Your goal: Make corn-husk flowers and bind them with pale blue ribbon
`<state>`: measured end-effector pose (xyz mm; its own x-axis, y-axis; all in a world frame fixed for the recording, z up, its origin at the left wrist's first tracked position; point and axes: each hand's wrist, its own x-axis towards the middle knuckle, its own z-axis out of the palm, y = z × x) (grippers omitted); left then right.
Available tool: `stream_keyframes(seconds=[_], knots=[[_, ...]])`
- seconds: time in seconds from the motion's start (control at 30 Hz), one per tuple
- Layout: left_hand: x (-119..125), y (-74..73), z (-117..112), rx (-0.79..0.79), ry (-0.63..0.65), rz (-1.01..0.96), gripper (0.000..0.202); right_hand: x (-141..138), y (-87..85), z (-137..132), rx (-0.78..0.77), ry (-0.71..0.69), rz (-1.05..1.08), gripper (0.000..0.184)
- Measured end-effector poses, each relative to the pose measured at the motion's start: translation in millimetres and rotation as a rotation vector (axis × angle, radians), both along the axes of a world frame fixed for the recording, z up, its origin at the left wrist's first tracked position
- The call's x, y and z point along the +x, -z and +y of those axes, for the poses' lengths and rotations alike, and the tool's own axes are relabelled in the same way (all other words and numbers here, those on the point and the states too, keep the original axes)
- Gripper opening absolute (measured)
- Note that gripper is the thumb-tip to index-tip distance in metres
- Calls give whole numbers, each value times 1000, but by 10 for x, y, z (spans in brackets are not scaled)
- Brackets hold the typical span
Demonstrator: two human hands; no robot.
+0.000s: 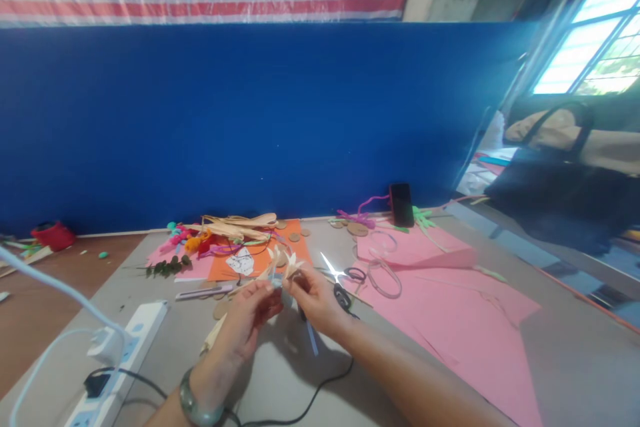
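Observation:
Both hands meet above the middle of the table. My left hand [253, 310], a green bangle on its wrist, pinches the lower part of a cream, pointed, petal-like piece [274, 257] that looks like dried husk. Close beside it, my right hand [317, 300] has its fingers closed on a similar cream petal-like piece [291, 263]. Whether the two pieces are joined cannot be made out. A thin whitish stick [312, 339] shows below my right hand; what it belongs to is hidden. Scissors with black handles [341, 273] lie partly open just beyond my right hand.
A white power strip [133, 347] with cables stands at the left. Pink paper sheets [450, 327] spread over the right. Toward the blue panel [260, 113] lie husk strips [240, 225], orange paper [300, 240], a utility knife [204, 292] and a leaning phone [401, 205].

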<state>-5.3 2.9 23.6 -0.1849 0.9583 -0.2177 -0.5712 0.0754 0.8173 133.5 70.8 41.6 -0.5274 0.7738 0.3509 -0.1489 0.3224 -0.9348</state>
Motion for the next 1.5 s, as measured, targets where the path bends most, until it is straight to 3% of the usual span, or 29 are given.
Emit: stream_keyframes(seconds=[0.13, 0.3, 0.43, 0.67, 0.87, 1.07, 1.23, 1.5], knots=[[5, 1, 13, 12, -18, 33, 23, 101, -139, 44, 157, 3, -170, 8], [20, 86, 35, -9, -15, 109, 21, 150, -125, -7, 287, -41, -456, 4], [35, 163, 53, 0, -44, 146, 23, 147, -132, -43, 425, 32, -473, 6], [-1, 150, 91, 8, -242, 171, 36, 230, -291, -1, 546, 209, -531, 9], [76, 195, 77, 72, -157, 157, 27, 175, -280, -71, 492, 27, -445, 18], [154, 138, 31, 95, -45, 60, 19, 38, -128, -64, 238, -3, -329, 21], [138, 132, 42, 118, -78, 24, 22, 10, -48, -7, 65, 28, -313, 15], [204, 92, -9, 70, -36, 107, 25, 60, -114, -43, 213, 43, -339, 15]])
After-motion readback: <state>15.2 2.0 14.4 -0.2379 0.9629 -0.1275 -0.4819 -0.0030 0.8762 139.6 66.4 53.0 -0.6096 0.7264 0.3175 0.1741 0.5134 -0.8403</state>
